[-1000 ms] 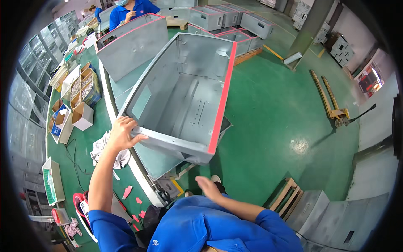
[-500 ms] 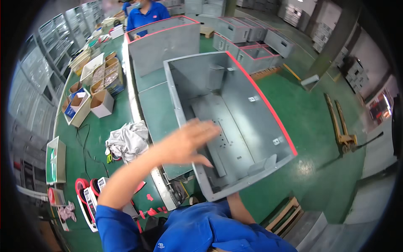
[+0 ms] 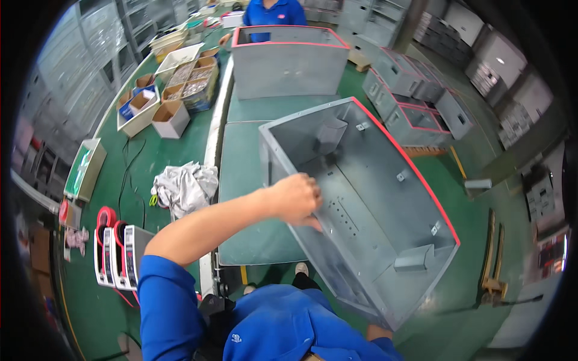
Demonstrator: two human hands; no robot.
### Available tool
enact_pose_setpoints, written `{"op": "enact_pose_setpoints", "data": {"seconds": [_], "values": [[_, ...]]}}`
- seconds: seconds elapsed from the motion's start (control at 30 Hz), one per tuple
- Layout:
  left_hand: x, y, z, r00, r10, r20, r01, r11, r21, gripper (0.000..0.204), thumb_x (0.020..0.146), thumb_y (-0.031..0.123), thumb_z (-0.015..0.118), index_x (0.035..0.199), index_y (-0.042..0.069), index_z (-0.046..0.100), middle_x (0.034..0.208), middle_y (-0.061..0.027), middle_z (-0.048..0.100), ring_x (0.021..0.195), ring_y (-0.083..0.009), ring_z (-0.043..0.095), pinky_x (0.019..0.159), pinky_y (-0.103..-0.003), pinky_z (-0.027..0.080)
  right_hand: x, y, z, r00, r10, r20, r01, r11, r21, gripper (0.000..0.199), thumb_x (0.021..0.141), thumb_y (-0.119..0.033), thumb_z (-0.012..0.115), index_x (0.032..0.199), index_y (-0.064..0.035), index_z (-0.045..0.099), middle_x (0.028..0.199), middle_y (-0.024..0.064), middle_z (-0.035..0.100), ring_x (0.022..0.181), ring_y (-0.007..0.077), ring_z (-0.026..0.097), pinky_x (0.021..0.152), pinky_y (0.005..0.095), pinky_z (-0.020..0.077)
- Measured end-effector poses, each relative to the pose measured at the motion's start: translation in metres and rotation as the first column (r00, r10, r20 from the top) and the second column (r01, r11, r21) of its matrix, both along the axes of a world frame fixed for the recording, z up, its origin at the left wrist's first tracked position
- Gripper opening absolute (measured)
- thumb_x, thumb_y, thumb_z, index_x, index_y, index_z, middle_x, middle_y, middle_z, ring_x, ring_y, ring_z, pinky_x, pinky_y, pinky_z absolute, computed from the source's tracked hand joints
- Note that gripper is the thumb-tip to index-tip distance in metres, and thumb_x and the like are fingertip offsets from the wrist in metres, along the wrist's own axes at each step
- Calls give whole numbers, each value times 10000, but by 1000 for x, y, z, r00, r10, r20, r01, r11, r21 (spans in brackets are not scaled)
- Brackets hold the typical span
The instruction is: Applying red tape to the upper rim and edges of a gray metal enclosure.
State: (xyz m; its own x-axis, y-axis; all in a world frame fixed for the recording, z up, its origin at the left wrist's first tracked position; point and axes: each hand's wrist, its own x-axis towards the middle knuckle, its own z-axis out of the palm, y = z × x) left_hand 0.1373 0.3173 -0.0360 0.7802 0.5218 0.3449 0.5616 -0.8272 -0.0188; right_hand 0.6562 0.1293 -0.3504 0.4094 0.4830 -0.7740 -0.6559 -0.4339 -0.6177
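A large grey metal cabinet box (image 3: pixel 367 234), open at the top with red tape along its right rim, is tilted at the near right edge of the green worktable (image 3: pixel 250 234). My left hand (image 3: pixel 296 198) is closed over its left rim, fingers curled to the inside. Low at the box's near corner, part of my right hand (image 3: pixel 379 332) shows against it; its fingers are hidden behind the metal. Inside the box are small brackets along the right wall and a row of holes in the bottom.
A second taped grey box (image 3: pixel 289 72) stands farther along the table, with a person in blue (image 3: pixel 274 15) behind it. To the left lie a white cloth (image 3: pixel 185 186), tape dispensers (image 3: pixel 120 256) and parts bins (image 3: pixel 192 84). A pallet jack (image 3: pixel 495 265) stands at right.
My left hand has come down from above the box opening and closed on its left rim. The box has turned and tilted, its near end swinging right. The view has shifted too.
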Motion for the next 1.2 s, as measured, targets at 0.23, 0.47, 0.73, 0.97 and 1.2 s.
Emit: {"op": "enact_pose_setpoints", "data": {"seconds": [0.23,0.47,0.73,0.97,1.2], "values": [[16,-102,2,931,356,-82,-358,934,-9,415,657,427,625,592,46,474,579,-43,452,540,-182,476,480,-306,380,-2,102,-19,942,333,48,-323,935,-148,383,846,-486,273,863,-116,373,780,74,362,706,179,341,625,364,266],[53,-169,0,796,604,38,-581,780,-233,352,786,350,536,722,4,530,652,-58,494,589,-199,510,529,-307,417,-153,217,-35,488,871,-47,-871,484,-79,340,856,-447,270,793,-122,350,702,53,329,627,159,305,565,348,233],[-100,-316,-22,-207,495,844,-957,77,-279,122,822,51,533,891,-8,614,836,-111,611,767,-211,583,716,-296,454,-261,220,-44,54,999,2,-997,54,-49,319,868,-402,265,714,-129,324,612,28,292,536,137,263,495,330,195],[-288,-536,-211,-850,368,377,-526,-583,-619,393,833,236,512,1158,15,493,1096,-162,559,1012,-274,542,861,-340,421,-160,126,-132,176,980,-95,-984,179,14,329,878,-363,261,644,-135,301,534,6,259,457,117,226,435,314,162],[-351,-618,-307,-843,419,338,-498,-367,-786,442,793,301,600,1100,-12,540,905,-136,615,807,-186,587,712,-293,457,-234,-41,-56,146,988,39,-981,150,-124,213,873,-240,381,737,-90,445,607,33,459,486,128,397,429,266,288]]}}
